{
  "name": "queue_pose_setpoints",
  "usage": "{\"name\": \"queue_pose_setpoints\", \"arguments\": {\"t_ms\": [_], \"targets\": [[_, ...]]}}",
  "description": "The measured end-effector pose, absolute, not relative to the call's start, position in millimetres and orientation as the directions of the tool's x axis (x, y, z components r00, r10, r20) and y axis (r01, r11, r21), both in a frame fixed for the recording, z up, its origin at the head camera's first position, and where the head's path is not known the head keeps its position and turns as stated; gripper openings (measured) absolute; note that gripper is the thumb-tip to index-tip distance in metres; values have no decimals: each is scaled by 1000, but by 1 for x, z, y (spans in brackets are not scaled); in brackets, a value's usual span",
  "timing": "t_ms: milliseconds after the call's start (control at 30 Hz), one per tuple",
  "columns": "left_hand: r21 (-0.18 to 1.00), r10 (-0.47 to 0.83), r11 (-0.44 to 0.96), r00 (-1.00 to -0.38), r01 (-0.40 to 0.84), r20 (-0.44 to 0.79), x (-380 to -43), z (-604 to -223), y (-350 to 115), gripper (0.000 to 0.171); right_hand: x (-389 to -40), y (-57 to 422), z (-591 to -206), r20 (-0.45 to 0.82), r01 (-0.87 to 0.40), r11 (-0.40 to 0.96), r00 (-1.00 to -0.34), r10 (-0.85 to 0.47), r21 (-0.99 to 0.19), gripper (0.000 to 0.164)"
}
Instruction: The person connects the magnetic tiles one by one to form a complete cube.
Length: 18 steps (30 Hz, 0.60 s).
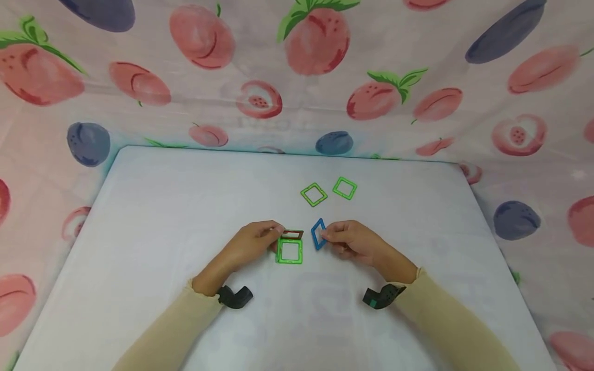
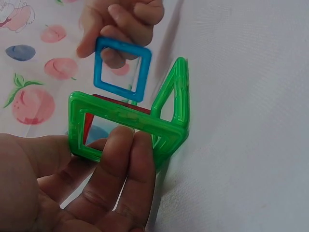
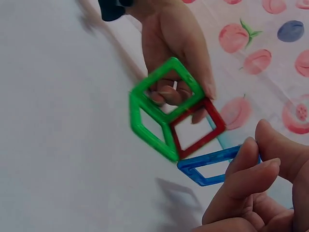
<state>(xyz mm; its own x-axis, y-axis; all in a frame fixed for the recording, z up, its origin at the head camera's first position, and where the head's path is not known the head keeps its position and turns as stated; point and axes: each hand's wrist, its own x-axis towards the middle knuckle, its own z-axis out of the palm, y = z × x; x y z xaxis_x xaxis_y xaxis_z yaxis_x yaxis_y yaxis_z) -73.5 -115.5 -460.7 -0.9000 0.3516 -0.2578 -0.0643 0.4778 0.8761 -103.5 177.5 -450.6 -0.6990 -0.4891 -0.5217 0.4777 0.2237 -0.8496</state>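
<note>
My left hand (image 1: 254,241) grips a small build of square, open-framed magnetic tiles. In the left wrist view, its thumb and fingertips are around a green tile (image 2: 123,116). A second green tile (image 2: 182,92) joins it at an angle, and a red tile (image 3: 173,137) meets both at a corner in the right wrist view. My right hand (image 1: 356,241) pinches a blue square tile (image 1: 314,238) by one side between thumb and fingers. That blue tile is tilted, just right of the build; in the right wrist view its near corner overlaps the corner where red and green meet.
Two more green square tiles lie flat on the white table (image 1: 185,196) beyond my hands: one tile (image 1: 307,200) on the left, the other (image 1: 341,196) slightly farther right. A fruit-print cloth (image 1: 297,129) hangs behind the table. Dark wrist devices (image 1: 235,298) sit at both cuffs.
</note>
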Motion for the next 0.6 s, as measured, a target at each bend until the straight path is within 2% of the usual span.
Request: {"name": "queue_pose_setpoints", "arguments": {"t_ms": [233,600], "targets": [[883,356,463,-898,-70,-258,-74,-457,-115,28,-89,169,-460,-496,452,228,-666,-557,-862,18],[872,345,481,-897,-86,-278,-75,-455,-117,29,-83,152,-462,-493,454,221,-662,-565,-863,18]]}}
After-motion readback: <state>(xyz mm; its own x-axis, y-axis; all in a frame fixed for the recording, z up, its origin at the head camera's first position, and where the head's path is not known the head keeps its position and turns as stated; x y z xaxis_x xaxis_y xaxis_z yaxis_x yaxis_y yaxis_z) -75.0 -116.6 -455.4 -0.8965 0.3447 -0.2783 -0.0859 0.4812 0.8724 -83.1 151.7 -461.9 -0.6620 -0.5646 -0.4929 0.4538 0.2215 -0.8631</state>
